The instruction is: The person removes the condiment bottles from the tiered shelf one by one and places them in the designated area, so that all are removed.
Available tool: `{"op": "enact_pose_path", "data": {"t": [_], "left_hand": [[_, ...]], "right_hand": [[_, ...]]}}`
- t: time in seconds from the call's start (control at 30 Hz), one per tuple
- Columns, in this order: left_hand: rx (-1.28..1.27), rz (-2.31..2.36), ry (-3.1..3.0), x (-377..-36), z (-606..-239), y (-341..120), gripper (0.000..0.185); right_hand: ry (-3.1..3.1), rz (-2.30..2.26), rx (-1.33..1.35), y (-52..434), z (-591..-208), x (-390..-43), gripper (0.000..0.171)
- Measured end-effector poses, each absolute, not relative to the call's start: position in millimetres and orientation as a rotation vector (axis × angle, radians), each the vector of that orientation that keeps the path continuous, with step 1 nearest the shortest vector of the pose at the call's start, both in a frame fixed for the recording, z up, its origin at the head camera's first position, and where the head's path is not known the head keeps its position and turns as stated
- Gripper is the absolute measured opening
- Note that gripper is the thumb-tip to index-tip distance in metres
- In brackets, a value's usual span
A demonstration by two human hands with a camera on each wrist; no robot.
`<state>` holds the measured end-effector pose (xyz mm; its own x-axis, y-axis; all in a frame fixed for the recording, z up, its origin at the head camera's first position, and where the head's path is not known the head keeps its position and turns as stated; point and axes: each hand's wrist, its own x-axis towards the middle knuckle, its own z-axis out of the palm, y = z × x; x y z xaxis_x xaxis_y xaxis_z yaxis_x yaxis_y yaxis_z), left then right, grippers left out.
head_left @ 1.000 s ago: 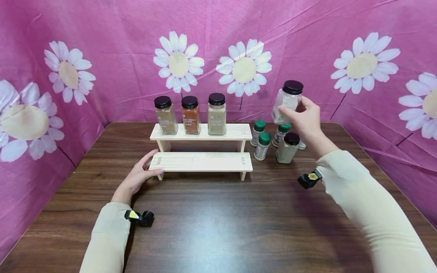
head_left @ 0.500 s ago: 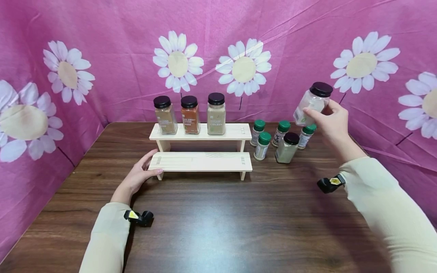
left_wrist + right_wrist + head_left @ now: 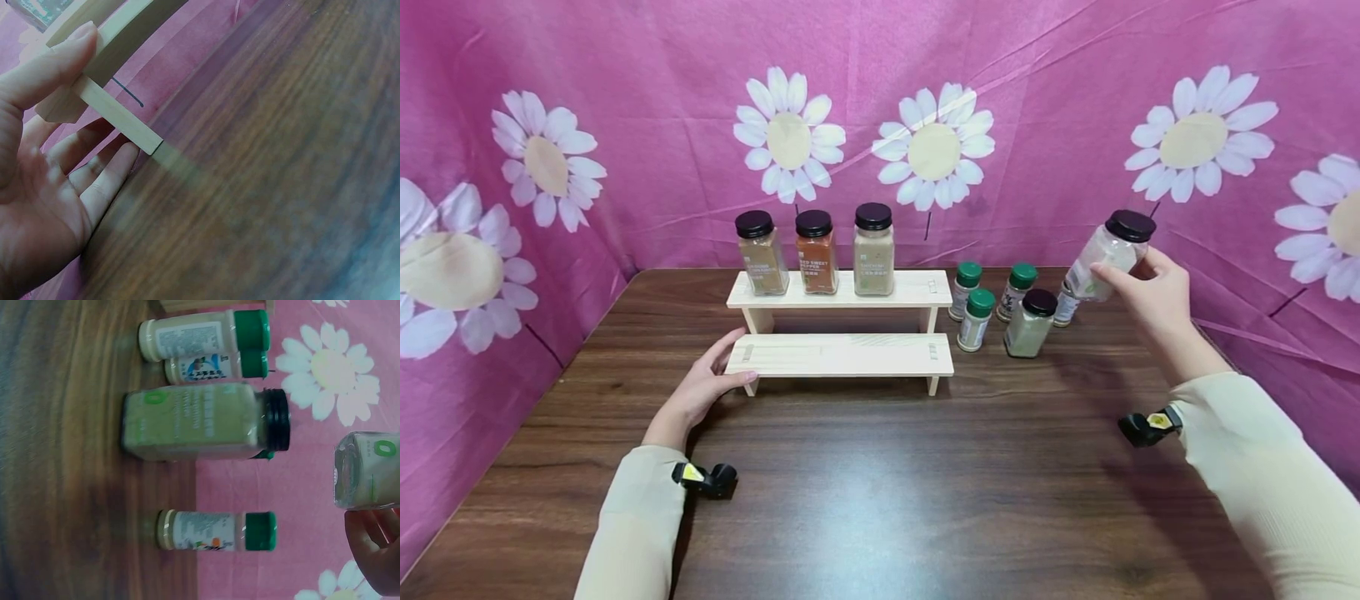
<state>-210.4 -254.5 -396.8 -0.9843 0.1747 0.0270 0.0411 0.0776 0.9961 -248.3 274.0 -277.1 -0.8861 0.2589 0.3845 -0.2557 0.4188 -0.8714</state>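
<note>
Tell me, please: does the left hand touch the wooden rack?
Touching. In the left wrist view the thumb presses on the edge of the wooden rack. The head view shows the left hand against the rack's lower left corner.

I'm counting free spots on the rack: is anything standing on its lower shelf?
No, the lower shelf is bare in the head view; the three black-lidded jars all stand on the upper shelf.

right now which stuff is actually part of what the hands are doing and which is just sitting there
In use:
clear black-capped jar gripped by right hand
two-tier pale wooden rack touched by left hand

Lying about:
three black-capped spice jars on the rack's top step
green-capped bottles
black-capped greenish jar
</note>
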Motion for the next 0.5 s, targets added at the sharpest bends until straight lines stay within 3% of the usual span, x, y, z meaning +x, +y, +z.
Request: {"op": "enact_pose_path", "data": {"t": [0.37, 0.5], "left_hand": [[0.235, 2.057, 2.227, -211, -398, -256, 0.076], [0.233, 2.054, 2.231, -212, -398, -256, 0.076]], "right_hand": [[-2.199, 1.526, -0.056, 295, -303, -241, 0.021], [-2.190, 1.549, -0.058, 321, -331, -257, 0.027]]}}
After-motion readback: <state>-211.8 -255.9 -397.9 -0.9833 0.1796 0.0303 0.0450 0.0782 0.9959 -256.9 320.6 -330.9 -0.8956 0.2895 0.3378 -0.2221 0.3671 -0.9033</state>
